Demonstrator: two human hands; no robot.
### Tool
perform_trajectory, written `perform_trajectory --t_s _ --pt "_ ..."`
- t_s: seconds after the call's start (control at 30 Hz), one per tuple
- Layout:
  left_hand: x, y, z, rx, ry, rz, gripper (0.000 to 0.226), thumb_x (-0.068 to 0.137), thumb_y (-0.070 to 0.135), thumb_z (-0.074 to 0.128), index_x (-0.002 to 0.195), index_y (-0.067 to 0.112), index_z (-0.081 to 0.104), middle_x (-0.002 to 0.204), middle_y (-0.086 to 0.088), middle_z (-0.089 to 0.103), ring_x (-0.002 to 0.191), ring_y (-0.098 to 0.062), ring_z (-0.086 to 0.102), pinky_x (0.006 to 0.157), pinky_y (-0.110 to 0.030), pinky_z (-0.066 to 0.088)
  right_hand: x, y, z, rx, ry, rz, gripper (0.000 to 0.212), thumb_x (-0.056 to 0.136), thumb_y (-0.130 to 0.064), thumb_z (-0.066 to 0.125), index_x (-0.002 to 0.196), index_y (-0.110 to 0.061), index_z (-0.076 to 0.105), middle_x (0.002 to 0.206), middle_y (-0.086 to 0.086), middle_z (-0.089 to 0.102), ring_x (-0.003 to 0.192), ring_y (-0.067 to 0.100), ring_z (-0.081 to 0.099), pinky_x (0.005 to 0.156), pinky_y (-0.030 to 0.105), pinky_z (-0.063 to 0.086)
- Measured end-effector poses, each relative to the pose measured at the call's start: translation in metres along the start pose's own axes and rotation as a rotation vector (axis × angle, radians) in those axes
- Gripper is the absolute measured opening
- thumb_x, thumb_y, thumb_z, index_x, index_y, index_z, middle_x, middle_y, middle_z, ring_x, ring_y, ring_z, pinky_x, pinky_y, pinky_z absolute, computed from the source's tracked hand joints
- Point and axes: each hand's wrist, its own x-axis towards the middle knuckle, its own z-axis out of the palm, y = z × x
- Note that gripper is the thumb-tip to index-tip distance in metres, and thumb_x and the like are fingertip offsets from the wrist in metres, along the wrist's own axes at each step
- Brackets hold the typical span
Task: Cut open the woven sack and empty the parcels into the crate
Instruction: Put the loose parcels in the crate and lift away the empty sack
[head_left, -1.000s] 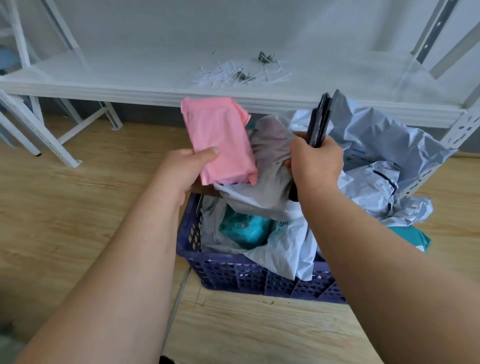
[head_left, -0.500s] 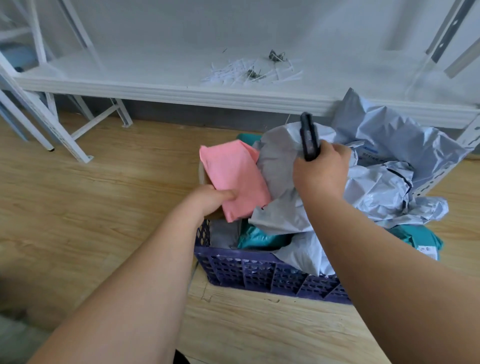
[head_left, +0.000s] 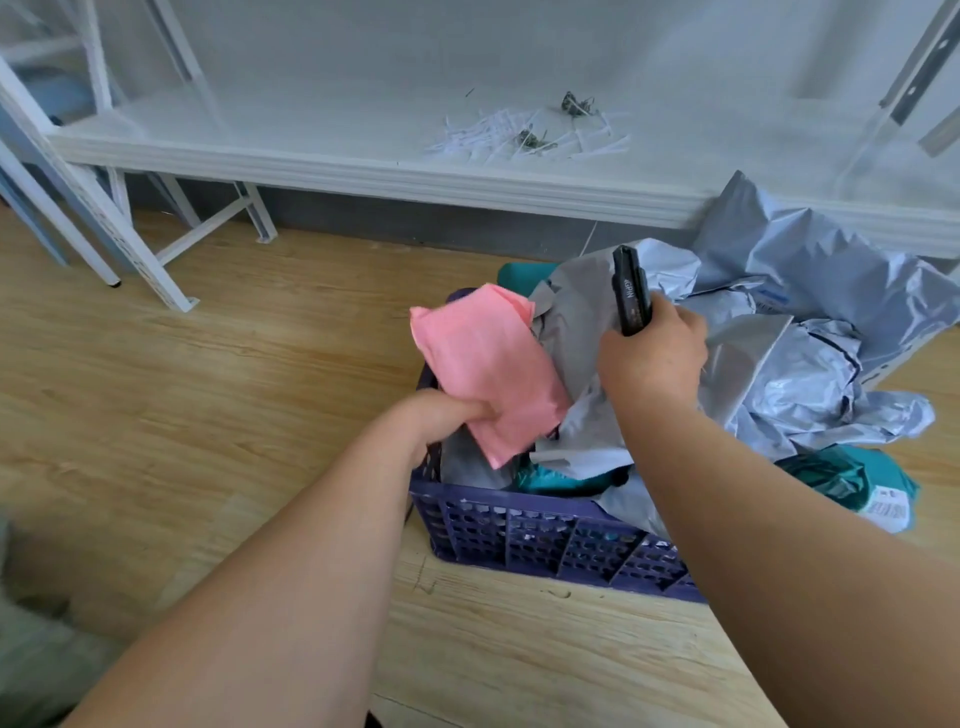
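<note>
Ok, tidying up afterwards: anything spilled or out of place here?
Yes. A teal parcel lies on the floor right of the crate, outside it, and cut white strips litter the shelf.

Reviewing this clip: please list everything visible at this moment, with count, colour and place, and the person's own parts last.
crate: one, dark blue, on the floor, centre.
pink parcel: one, over the crate's left side.
grey parcels: several, crumpled, heaped in the crate and spilling right.
teal parcels: at least two, one right of the crate with a label.
cutter: one, black, upright.
shelf: one, white, behind.
paper strips: pile, white, on the shelf.
floor: light wood.
left hand: holds the pink parcel.
right hand: grips the cutter.
</note>
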Motion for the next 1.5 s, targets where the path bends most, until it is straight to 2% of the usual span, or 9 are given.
perform_trajectory --t_s 0.1,0.23,0.43,0.67,0.87,1.0,1.17,1.4,1.5 --pt "0.002 0.020 -0.012 0.079 0.108 0.171 0.045 0.079 0.037 0.073 0.116 0.014 0.063 0.120 -0.006 0.065 0.103 -0.025 0.060 0.096 -0.044 0.045 0.007 0.002 -0.005 -0.023 0.055 -0.017 0.029 0.087 -0.020 0.048 0.112 -0.019 0.063 0.129 0.005 0.044 0.119 0.030 0.043 0.082 0.030 0.035" --pt "-0.005 0.039 -0.025 0.191 0.170 0.306 0.018 0.083 0.038 0.071 0.093 0.025 0.065 0.104 0.003 0.067 0.089 -0.016 0.061 0.082 -0.036 0.047 0.016 0.016 -0.009 -0.085 0.013 -0.023 0.030 0.082 -0.011 0.046 0.107 -0.018 0.062 0.123 0.007 0.043 0.116 0.030 0.042 0.078 0.033 0.036" --pt "-0.012 0.022 -0.029 0.838 0.047 0.087 0.040 0.083 0.041 0.070 0.110 0.012 0.066 0.112 -0.005 0.064 0.099 -0.024 0.059 0.084 -0.035 0.048 0.027 0.058 -0.006 -0.240 -0.156 0.011 0.028 0.086 -0.014 0.054 0.114 -0.013 0.059 0.123 0.014 0.047 0.097 0.036 0.056 0.080 0.030 0.039" --pt "0.002 0.005 -0.006 0.718 0.389 0.144 0.026 0.091 0.026 0.062 0.085 0.001 0.061 0.096 -0.020 0.066 0.087 -0.032 0.063 0.071 -0.030 0.046 0.025 0.062 0.000 -0.210 -0.140 -0.031 0.034 0.084 -0.012 0.053 0.118 -0.015 0.059 0.125 0.013 0.047 0.102 0.036 0.055 0.081 0.029 0.037" --pt "0.007 -0.010 0.011 0.666 0.451 -0.017 0.022 0.089 0.015 0.059 0.106 0.003 0.064 0.095 -0.011 0.064 0.078 -0.028 0.062 0.054 -0.031 0.043 0.021 0.060 -0.001 -0.184 -0.128 -0.041 0.036 0.085 -0.013 0.054 0.120 -0.013 0.059 0.125 0.013 0.047 0.104 0.037 0.055 0.087 0.035 0.042" --pt "-0.006 0.021 -0.005 0.535 0.575 0.021 0.074 0.070 0.029 0.083 0.129 0.010 0.042 0.130 -0.008 0.045 0.099 -0.029 0.057 0.065 -0.037 0.041 0.017 0.060 0.001 -0.165 -0.097 -0.049 0.035 0.086 -0.015 0.054 0.121 -0.016 0.058 0.123 0.011 0.051 0.104 0.035 0.054 0.084 0.035 0.041" --pt "-0.017 0.033 0.026 0.675 0.067 0.112 0.040 0.079 0.044 0.072 0.100 0.010 0.066 0.090 -0.004 0.070 0.078 -0.020 0.070 0.076 -0.038 0.057 0.014 0.057 0.003 -0.145 -0.069 -0.029 0.040 0.087 -0.014 0.052 0.127 -0.023 0.055 0.126 0.008 0.050 0.107 0.033 0.054 0.086 0.037 0.042" --pt "-0.012 0.005 0.043 0.959 -0.207 -0.072 0.042 0.095 0.039 0.052 0.123 0.008 0.056 0.110 -0.007 0.058 0.097 -0.024 0.056 0.085 -0.034 0.045 0.013 0.051 -0.003 -0.164 -0.123 -0.033 0.040 0.085 -0.011 0.050 0.124 -0.019 0.056 0.124 0.009 0.048 0.099 0.030 0.054 0.076 0.032 0.039" --pt "-0.018 0.023 0.028 0.979 -0.114 -0.003 0.036 0.094 0.035 0.054 0.115 0.007 0.061 0.098 -0.005 0.061 0.081 -0.018 0.056 0.071 -0.029 0.045 0.010 0.045 -0.006 -0.182 -0.025 -0.041 0.034 0.086 -0.015 0.052 0.119 -0.019 0.059 0.126 0.006 0.045 0.112 0.031 0.048 0.085 0.037 0.042"
